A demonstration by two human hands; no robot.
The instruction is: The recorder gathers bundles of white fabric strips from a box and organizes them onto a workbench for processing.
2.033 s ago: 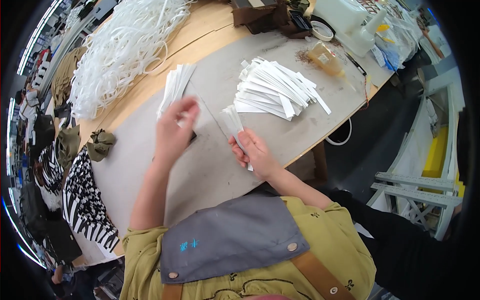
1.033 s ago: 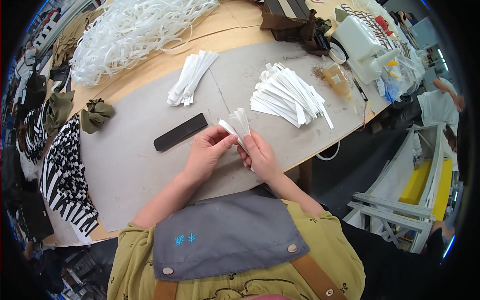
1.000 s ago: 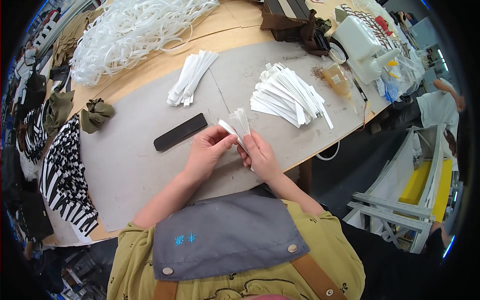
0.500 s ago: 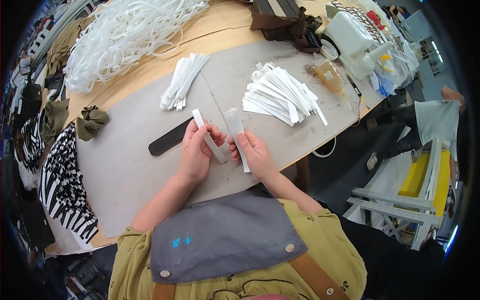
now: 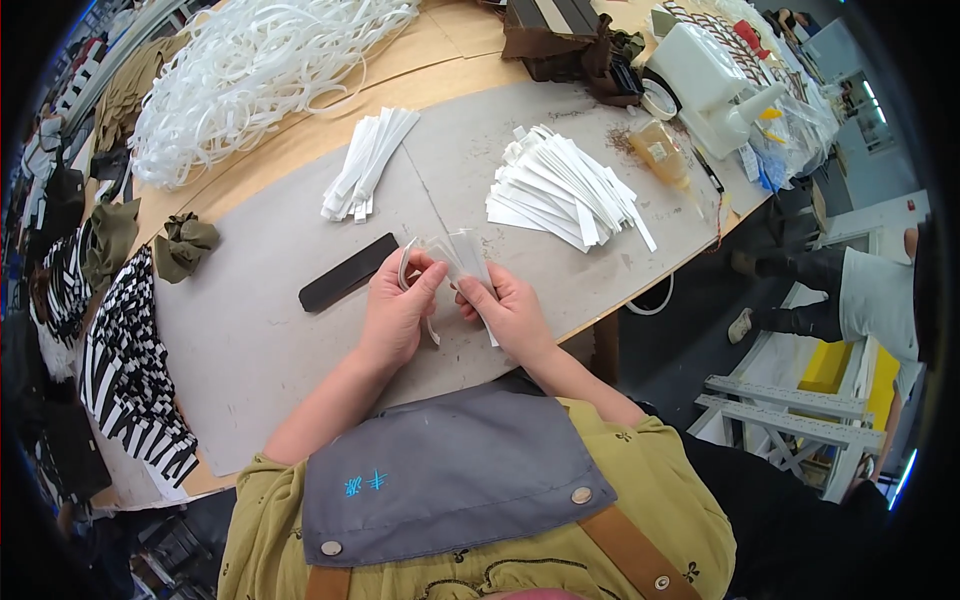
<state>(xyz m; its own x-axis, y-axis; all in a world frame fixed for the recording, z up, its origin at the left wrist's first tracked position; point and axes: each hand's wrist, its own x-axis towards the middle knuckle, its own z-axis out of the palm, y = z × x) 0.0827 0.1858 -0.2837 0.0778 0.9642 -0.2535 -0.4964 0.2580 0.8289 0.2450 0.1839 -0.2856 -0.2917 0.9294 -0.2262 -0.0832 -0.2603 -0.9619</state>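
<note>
Both hands, left (image 5: 395,305) and right (image 5: 508,310), pinch a white strip (image 5: 470,262), bending it; next comes a firm, even crease.

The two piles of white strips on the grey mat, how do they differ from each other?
The smaller pile, left of centre, holds few strips lying nearly parallel in a narrow bundle. The larger pile, to the right, holds many more strips, fanned out and overlapping at angles. The smaller pile lies beyond the left hand; the larger pile lies beyond the right hand. Both are flat white strips on the grey mat.
</note>
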